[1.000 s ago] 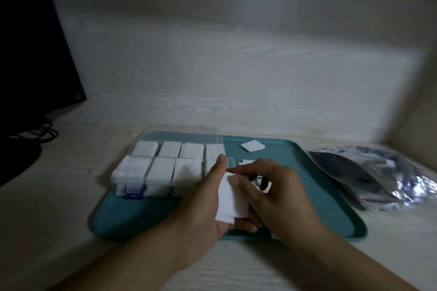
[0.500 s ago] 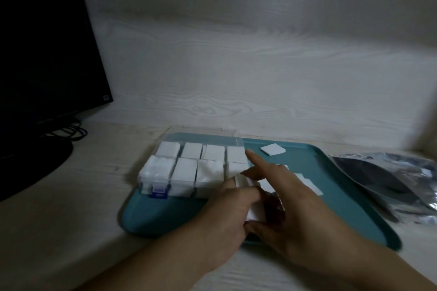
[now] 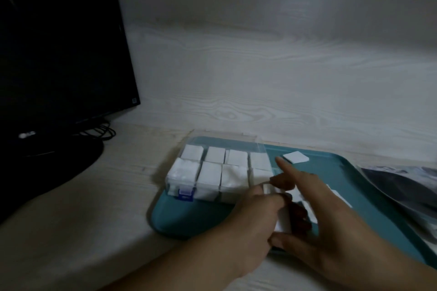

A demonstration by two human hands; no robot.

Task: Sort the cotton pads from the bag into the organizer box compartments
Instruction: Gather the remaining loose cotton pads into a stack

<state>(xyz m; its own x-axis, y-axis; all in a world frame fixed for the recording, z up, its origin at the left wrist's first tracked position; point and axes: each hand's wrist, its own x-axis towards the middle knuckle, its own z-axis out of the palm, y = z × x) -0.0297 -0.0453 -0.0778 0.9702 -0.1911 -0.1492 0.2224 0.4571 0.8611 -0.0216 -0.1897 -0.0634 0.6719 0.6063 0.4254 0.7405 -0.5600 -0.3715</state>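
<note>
While both hands meet over the teal tray, a small stack of cotton pads sits pinched between them
The left hand curls round the soft white squares; the right hand holds them too, forefinger straight. The clear organizer box holds eight packed compartments. One pad lies loose near the tray's far rim; the crinkled silver bag rests on the pale wood-grain surface

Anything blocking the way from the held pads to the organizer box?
Nothing visible: the lid is open, and the pad stack held by both hands sits beside the organizer box. But every visible compartment already looks full.
</note>
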